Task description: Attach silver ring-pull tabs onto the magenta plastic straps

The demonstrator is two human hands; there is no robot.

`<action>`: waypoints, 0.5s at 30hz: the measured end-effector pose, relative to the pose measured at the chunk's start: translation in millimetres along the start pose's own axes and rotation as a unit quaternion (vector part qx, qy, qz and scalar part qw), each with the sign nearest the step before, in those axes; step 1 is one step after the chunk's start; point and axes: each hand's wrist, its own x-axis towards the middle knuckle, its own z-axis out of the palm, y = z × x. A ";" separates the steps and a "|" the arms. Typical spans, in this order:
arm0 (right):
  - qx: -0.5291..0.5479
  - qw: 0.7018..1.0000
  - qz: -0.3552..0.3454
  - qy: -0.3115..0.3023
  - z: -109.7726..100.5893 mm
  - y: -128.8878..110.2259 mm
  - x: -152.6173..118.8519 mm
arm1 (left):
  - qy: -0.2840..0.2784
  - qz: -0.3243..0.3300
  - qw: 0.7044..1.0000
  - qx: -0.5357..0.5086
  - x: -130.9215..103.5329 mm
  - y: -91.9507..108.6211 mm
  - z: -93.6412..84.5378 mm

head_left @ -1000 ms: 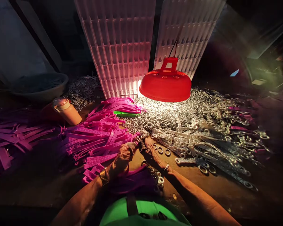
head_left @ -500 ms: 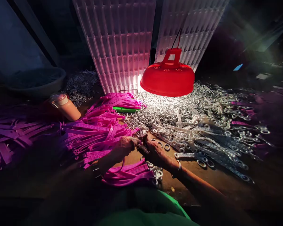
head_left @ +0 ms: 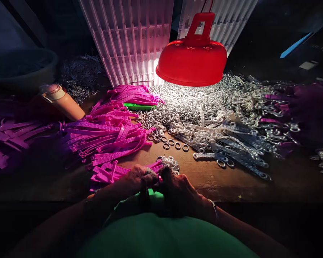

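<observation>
At the far left, purple plastic strips (head_left: pixel 8 138) are lying in shadow, and a capped bottle (head_left: pixel 59 101) is lying tilted just beyond them, with a dark basin (head_left: pixel 21 68) behind it. Moving right, a fanned pile of magenta strips (head_left: pixel 107 138) is spreading across the work surface (head_left: pixel 231 182), long axes running roughly left to right, ringed ends pointing toward the lamp side; one green strip (head_left: pixel 139 106) is lying on the pile's far edge. At the near edge, the left hand (head_left: pixel 136 179) is closing around the end of a magenta strip (head_left: pixel 115 169), whose long axis is running leftward and slightly away from the grip, so the body of the strip is lying on the left hand's side. The right hand (head_left: pixel 177 186) is pressing against the left, fingertips meeting at the strip's end; whether it is pinching a ring cannot be determined, as the fingers are curled and in shadow. A small cluster of metal rings (head_left: pixel 170 161) is lying just beyond both hands, nearer the right. Farther right, the red lamp shade (head_left: pixel 192 62) is hanging over a large heap of rings (head_left: pixel 210 111), with white ribbed crates (head_left: pixel 131 39) standing behind.
</observation>
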 end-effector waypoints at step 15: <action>0.172 0.971 0.091 -0.141 3.4 11.8 18.3 | 0.092 -0.052 0.984 -0.145 8.8 -34.4 1.9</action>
